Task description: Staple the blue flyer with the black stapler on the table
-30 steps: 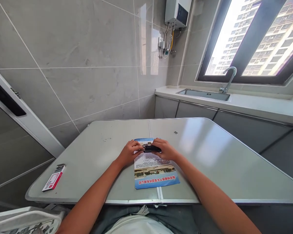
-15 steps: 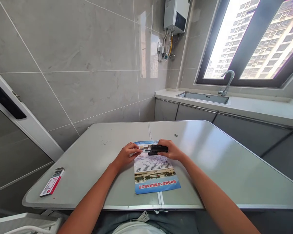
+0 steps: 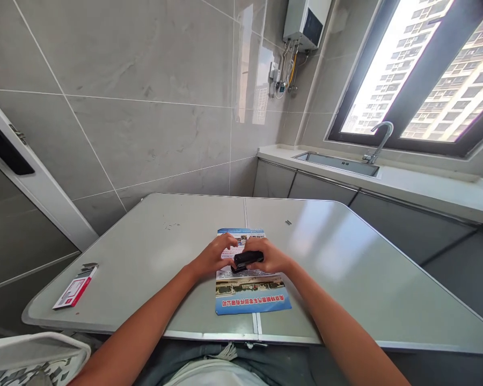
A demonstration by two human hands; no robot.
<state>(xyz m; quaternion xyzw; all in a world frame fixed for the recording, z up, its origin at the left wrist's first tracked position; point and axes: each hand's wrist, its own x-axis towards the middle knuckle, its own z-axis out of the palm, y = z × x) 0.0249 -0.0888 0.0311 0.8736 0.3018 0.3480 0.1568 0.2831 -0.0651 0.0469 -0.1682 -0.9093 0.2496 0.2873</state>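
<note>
A black stapler (image 3: pixel 247 259) sits in my right hand (image 3: pixel 271 255), with the fingers wrapped around its body and its front end pointing left. My left hand (image 3: pixel 217 254) is at that front end, thumb close to the tip and fingers curved with a gap between them and the thumb. Whether the thumb touches the stapler is hard to make out. Beneath both hands lies a blue-and-white printed sheet (image 3: pixel 253 304), flat on the table and partly covered by them.
Two short staple strips (image 3: pixel 288 222) lie on the table (image 3: pixel 338 289) beyond my right hand. Tiny loose bits (image 3: pixel 171 226) are scattered at the far left. A red-and-white packet (image 3: pixel 76 287) with dark strips on top rests near the left edge. A white chair (image 3: pixel 36 348) stands front left.
The stapler and my right hand have moved left and nearer to me over the sheet. My left fingers have spread from a pinch near the stapler's front. The camera view has tilted slightly.
</note>
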